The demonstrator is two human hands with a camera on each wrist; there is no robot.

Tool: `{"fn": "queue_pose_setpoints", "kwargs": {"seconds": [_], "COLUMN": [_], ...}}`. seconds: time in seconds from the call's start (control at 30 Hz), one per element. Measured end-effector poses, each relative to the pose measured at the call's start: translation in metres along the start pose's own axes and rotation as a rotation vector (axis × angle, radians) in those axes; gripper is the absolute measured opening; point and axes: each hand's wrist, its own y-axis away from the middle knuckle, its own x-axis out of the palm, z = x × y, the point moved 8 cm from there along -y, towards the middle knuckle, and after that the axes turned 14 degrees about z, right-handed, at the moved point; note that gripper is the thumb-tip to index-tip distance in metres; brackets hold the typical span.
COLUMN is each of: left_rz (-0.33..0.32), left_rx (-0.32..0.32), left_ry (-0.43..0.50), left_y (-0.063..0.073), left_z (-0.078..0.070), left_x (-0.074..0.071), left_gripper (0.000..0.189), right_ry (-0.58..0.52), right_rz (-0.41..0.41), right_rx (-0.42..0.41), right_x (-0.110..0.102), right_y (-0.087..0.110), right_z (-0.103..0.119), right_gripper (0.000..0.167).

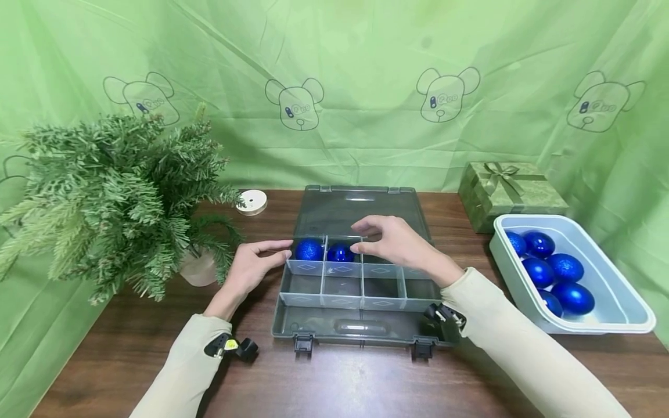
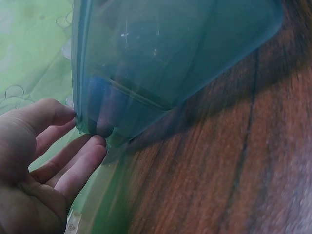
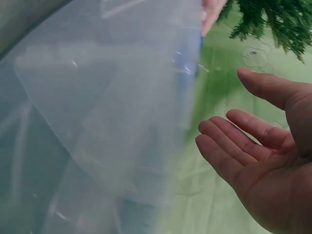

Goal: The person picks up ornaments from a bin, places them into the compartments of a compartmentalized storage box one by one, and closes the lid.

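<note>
A grey see-through divided case (image 1: pixel 366 334) lies open on the table, its lid folded back. In its far row, a glittery blue ball (image 1: pixel 309 250) sits in the leftmost compartment and a shiny blue ball (image 1: pixel 341 253) in the one beside it. My left hand (image 1: pixel 251 267) touches the case's left side near the far corner; in the left wrist view the fingertips (image 2: pixel 99 142) meet the see-through wall. Over the far row hovers my right hand (image 1: pixel 394 244), thumb and fingers spread apart, close to the shiny ball. The right wrist view shows its palm holding nothing.
At the right, a pale blue tub (image 1: pixel 622 290) holds several blue balls (image 1: pixel 573 298). Behind it stands a green gift box (image 1: pixel 514 188) with a bow. An artificial fir tree (image 1: pixel 125 197) spreads at the left, near a white ribbon spool (image 1: pixel 252 202).
</note>
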Motion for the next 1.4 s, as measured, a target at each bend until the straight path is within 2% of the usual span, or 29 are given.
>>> {"fn": "queue_pose_setpoints", "kwargs": {"seconds": [0.27,0.5,0.77,0.93,1.17,1.4], "left_rz": [0.002,0.004,0.0,0.005,0.01,0.0], "left_rx": [0.01,0.012,0.003,0.003,0.009,0.0], "left_ry": [0.012,-0.001,-0.01,-0.001,0.007,0.013], "left_y": [0.001,-0.001,0.002,0.0,0.0,0.002], "left_z": [0.0,0.0,0.0,-0.001,-0.005,-0.003], "left_x": [0.0,0.0,-0.003,0.0,0.002,0.0], "left_gripper": [0.033,0.033,0.034,0.034,0.032,0.032], "right_ry": [0.039,0.079,0.086,0.111,0.114,0.138], "right_rz": [-0.077,-0.142,-0.206,-0.241,-0.294,-0.349], "right_rx": [-0.004,0.055,0.052,0.083,0.207,0.249], "right_x": [-0.035,-0.067,-0.084,-0.097,-0.112,-0.124], "right_y": [0.03,0.067,0.096,0.115,0.145,0.173], "right_z": [0.005,0.007,0.002,-0.013,-0.049,-0.077], "right_gripper": [0.047,0.05,0.049,0.048,0.049,0.048]}}
